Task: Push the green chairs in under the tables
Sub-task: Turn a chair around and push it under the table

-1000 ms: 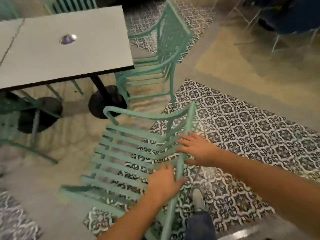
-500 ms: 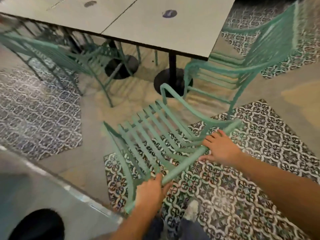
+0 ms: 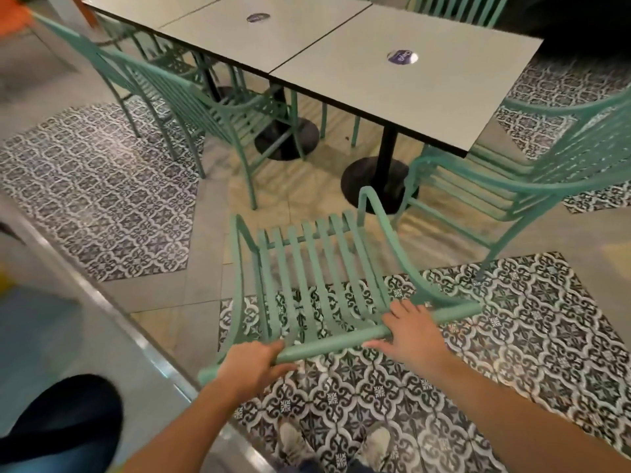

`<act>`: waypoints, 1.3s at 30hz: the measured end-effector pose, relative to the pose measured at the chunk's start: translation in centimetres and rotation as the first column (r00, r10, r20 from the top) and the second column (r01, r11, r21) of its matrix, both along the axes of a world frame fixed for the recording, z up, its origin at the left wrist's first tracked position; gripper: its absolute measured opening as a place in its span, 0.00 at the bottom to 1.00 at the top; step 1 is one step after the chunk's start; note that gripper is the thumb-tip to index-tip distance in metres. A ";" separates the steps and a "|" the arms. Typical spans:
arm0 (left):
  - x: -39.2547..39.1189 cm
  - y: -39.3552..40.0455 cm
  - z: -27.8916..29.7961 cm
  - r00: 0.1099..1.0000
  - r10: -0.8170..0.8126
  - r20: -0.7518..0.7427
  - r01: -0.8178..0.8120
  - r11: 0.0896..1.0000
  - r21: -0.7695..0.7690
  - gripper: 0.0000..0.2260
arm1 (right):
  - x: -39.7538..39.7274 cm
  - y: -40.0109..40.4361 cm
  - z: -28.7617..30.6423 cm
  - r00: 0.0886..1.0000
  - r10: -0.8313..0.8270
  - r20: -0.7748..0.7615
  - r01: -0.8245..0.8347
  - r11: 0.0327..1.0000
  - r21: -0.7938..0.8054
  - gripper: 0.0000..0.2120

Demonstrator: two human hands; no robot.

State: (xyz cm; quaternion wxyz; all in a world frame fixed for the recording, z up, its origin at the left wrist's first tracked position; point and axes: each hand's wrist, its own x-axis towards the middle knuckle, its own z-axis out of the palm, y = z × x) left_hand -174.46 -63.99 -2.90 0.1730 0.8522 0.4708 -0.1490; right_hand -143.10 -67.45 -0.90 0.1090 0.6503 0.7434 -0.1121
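Observation:
A green slatted metal chair point(image 3: 317, 278) stands right in front of me, its seat facing the grey tables point(image 3: 392, 87). My left hand point(image 3: 254, 365) grips the left end of its top back rail. My right hand point(image 3: 411, 332) lies over the rail further right, fingers spread across it. The chair stands clear of the table edge, out on the floor. A second green chair point(image 3: 532, 165) sits at the right end of the table, and a third point(image 3: 205, 107) on the left has its seat partly under the tabletop.
Black pedestal bases point(image 3: 372, 180) stand under the tables. Patterned tile patches point(image 3: 512, 353) cover parts of the floor. A grey counter edge with a metal strip point(image 3: 112, 319) runs close on my left. My shoes point(image 3: 293, 442) are just behind the chair.
The chair has swung round from a slant to face the table squarely. Both hands stayed on its back rail, and my view shifted left and back, showing more tables and chairs.

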 end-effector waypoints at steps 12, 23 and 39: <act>-11.9 9.3 -0.2 0.997 -0.052 -0.053 0.047 0.996 -0.081 0.25 | -12.1 4.8 0.2 0.999 -0.025 -0.048 0.024 0.999 -0.033 0.41; -17.7 17.9 1.0 0.990 -0.077 -0.120 0.071 0.996 -0.058 0.12 | -20.0 10.7 1.1 0.999 -0.036 -0.004 0.035 0.998 -0.054 0.34; -22.8 29.5 2.5 0.927 -0.086 -0.365 0.098 0.995 0.014 0.20 | -27.7 20.7 0.8 0.998 -0.035 -0.053 0.029 0.994 -0.107 0.34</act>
